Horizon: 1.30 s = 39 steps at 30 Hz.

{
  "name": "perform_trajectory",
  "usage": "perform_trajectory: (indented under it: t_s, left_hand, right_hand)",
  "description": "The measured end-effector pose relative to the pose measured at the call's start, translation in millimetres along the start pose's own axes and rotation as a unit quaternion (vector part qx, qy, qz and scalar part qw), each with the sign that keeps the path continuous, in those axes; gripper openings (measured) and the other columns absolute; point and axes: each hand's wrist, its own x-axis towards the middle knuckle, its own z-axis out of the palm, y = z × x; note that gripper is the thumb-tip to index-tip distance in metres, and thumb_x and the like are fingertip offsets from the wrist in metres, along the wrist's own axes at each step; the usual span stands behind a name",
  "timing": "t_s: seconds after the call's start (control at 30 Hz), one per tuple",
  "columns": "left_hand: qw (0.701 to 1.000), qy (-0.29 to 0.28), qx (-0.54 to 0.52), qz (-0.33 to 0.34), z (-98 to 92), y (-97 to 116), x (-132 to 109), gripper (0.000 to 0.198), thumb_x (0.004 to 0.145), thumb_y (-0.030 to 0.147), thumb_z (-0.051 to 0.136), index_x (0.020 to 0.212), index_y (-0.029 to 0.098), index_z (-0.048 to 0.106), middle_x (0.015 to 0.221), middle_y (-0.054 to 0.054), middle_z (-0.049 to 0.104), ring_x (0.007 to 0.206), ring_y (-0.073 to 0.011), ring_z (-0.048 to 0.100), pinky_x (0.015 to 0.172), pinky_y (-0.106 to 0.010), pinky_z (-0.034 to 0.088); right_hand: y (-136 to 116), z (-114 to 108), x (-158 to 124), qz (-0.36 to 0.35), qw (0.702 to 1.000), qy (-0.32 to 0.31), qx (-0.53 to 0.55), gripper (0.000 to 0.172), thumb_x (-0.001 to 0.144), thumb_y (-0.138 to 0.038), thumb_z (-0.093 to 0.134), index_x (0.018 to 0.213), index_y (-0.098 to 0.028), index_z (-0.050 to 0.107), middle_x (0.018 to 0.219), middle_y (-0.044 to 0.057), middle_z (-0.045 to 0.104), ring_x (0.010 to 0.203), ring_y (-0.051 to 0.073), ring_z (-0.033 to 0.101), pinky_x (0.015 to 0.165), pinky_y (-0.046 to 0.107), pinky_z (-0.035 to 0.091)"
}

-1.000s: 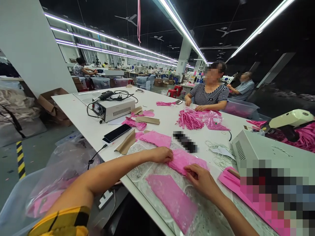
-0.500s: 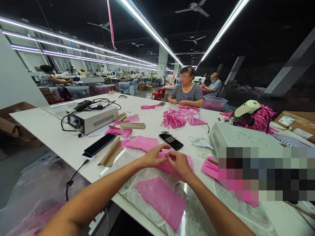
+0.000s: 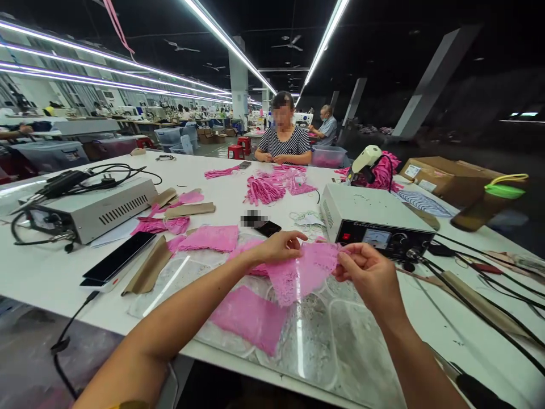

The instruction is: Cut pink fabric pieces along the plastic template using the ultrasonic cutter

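In the head view, the right hand (image 3: 369,275), wrist bent inward, pinches the right corner of a pink lace piece (image 3: 304,275) slanting above the clear sheet (image 3: 313,332). The left hand (image 3: 280,248) arches palm-down at its upper left, fingers curled; whether they grip it, I cannot tell.

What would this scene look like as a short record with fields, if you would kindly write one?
Right hand: pinching the right end of a pink lace piece
Left hand: at its upper left side, grip unclear
Work surface: clear sheet on a white table
Nearer the wearer: another pink piece, on the sheet
Picture left: grey box topped with cables
Picture right: metered box
Across: person in a striped top
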Motion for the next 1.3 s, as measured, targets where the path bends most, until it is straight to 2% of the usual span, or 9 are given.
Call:
perform_trajectory:
  t_s: [0.1, 0.33, 0.47, 0.7, 0.83, 0.93, 1.1, 1.2, 1.3]
  left_hand:
    - [0.998, -0.034, 0.036, 0.036, 33.1, 16.3, -16.3, 0.041, 0.084, 0.016, 0.063, 0.125, 0.013, 0.058, 0.129, -0.016, 0.058, 0.119, -0.0276, 0.055, 0.103, -0.042, 0.041]
    - [0.957, -0.164, 0.193, 0.144, 85.1, 27.1, -74.5, 0.032, 0.099, 0.026, 0.048, 0.130, 0.021, 0.057, 0.144, -0.013, 0.051, 0.137, -0.0314, 0.042, 0.114, -0.050, 0.031]
    - [0.958, -0.167, 0.181, 0.150, 72.8, 29.7, -72.3, 0.031, 0.099, 0.027, 0.049, 0.128, 0.021, 0.060, 0.142, -0.013, 0.052, 0.135, -0.0281, 0.046, 0.114, -0.045, 0.034]
    - [0.979, -0.142, 0.132, 0.060, 12.0, 35.0, -109.8, 0.036, 0.097, 0.021, 0.049, 0.132, 0.024, 0.058, 0.139, -0.010, 0.056, 0.133, -0.0235, 0.048, 0.113, -0.040, 0.038]
    - [0.955, -0.186, 0.231, -0.006, 24.5, 30.3, -142.1, 0.045, 0.098, 0.033, 0.052, 0.143, 0.031, 0.047, 0.154, -0.010, 0.036, 0.144, -0.0299, 0.032, 0.117, -0.055, 0.022]
    - [0.943, -0.146, 0.296, -0.044, 49.3, 21.9, -151.3, 0.054, 0.099, 0.031, 0.049, 0.150, 0.032, 0.032, 0.156, -0.010, 0.031, 0.145, -0.0314, 0.027, 0.115, -0.060, 0.021]
    - [0.949, -0.036, 0.313, 0.009, 61.8, 15.2, -121.1, 0.041, 0.095, 0.021, 0.052, 0.137, 0.022, 0.052, 0.138, -0.015, 0.054, 0.129, -0.0302, 0.051, 0.109, -0.055, 0.037]
    - [0.959, -0.019, 0.283, 0.024, 54.2, 14.8, -70.2, 0.023, 0.094, 0.015, 0.053, 0.111, 0.019, 0.066, 0.112, -0.011, 0.067, 0.106, -0.0242, 0.062, 0.096, -0.042, 0.048]
    - [0.958, -0.016, 0.283, 0.034, 50.9, 9.6, -10.5, 0.019, 0.089, 0.018, 0.063, 0.107, 0.019, 0.068, 0.115, -0.011, 0.064, 0.108, -0.0270, 0.061, 0.096, -0.044, 0.047]
  right_hand:
    - [42.9, -27.8, -35.4, 0.049, 0.997, 0.014, -0.065, 0.033, 0.072, -0.053, 0.061, 0.080, -0.022, 0.055, 0.048, -0.001, 0.061, 0.041, 0.017, 0.058, 0.042, 0.028, 0.048]
    - [96.9, -68.8, -90.1, 0.067, 0.964, 0.063, -0.251, 0.022, 0.070, -0.042, 0.055, 0.084, -0.026, 0.060, 0.046, -0.006, 0.050, 0.041, 0.016, 0.048, 0.048, 0.029, 0.035]
    - [104.1, -85.8, -97.9, 0.052, 0.932, 0.038, -0.357, 0.020, 0.073, -0.041, 0.047, 0.082, -0.028, 0.060, 0.044, -0.005, 0.049, 0.041, 0.018, 0.049, 0.048, 0.030, 0.035]
    - [108.2, -96.5, -95.0, 0.025, 0.950, 0.047, -0.307, 0.027, 0.074, -0.055, 0.055, 0.083, -0.033, 0.068, 0.062, 0.001, 0.068, 0.048, 0.022, 0.061, 0.044, 0.033, 0.043]
    - [97.7, -85.6, -79.0, -0.040, 0.963, 0.075, -0.257, 0.026, 0.074, -0.052, 0.054, 0.078, -0.031, 0.069, 0.069, 0.001, 0.072, 0.053, 0.021, 0.064, 0.051, 0.033, 0.048]
    - [88.5, -83.2, -61.0, -0.045, 0.962, 0.070, -0.261, 0.022, 0.074, -0.044, 0.055, 0.078, -0.028, 0.069, 0.068, 0.000, 0.071, 0.054, 0.019, 0.064, 0.057, 0.031, 0.050]
    - [89.9, -79.7, -33.1, -0.087, 0.950, 0.053, -0.294, 0.022, 0.081, -0.038, 0.051, 0.084, -0.025, 0.069, 0.084, 0.003, 0.072, 0.063, 0.017, 0.064, 0.061, 0.030, 0.051]
    - [97.5, -71.8, -14.6, -0.118, 0.945, 0.034, -0.303, 0.022, 0.082, -0.035, 0.050, 0.087, -0.025, 0.069, 0.093, 0.005, 0.071, 0.083, 0.022, 0.066, 0.076, 0.035, 0.053]
    - [104.1, -66.2, 5.4, -0.146, 0.940, 0.007, -0.307, 0.020, 0.079, -0.032, 0.054, 0.091, -0.024, 0.069, 0.099, 0.007, 0.070, 0.102, 0.027, 0.062, 0.091, 0.042, 0.049]
